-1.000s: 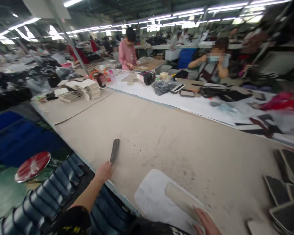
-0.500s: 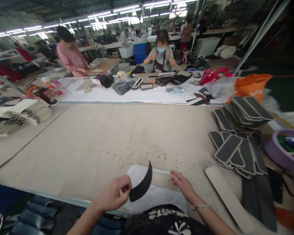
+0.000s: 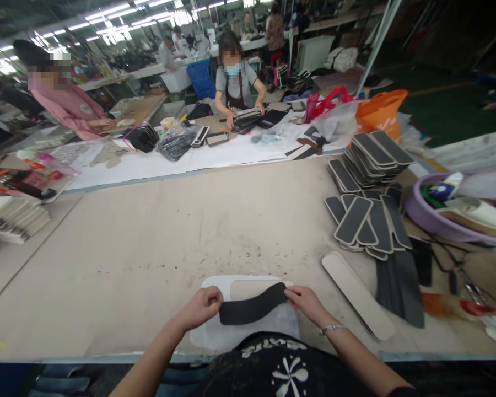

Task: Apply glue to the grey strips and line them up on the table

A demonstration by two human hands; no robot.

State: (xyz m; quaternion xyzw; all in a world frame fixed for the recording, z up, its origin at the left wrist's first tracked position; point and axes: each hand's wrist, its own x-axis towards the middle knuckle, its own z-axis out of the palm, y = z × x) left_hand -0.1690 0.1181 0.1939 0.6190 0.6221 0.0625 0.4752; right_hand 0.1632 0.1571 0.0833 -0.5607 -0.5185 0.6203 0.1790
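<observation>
A dark strip is held wavy and lengthwise between two hands, in front of the wearer's shirt. Its left end is gripped by the left hand, whose fingertips are partly hidden by their own curl; its right end is pinched by the right hand, with the grip closed at thumb and fingers. Beneath it, a beige piece is partly covered, as is a white pad, whose near edge is overlapped by the shirt. Whether the pad is touched by the strip cannot be told. On the bench, dark panels are heaped to the right, many half hidden by others. A purple basin is cut off by the right edge, and pale stacked pieces by the left.
</observation>
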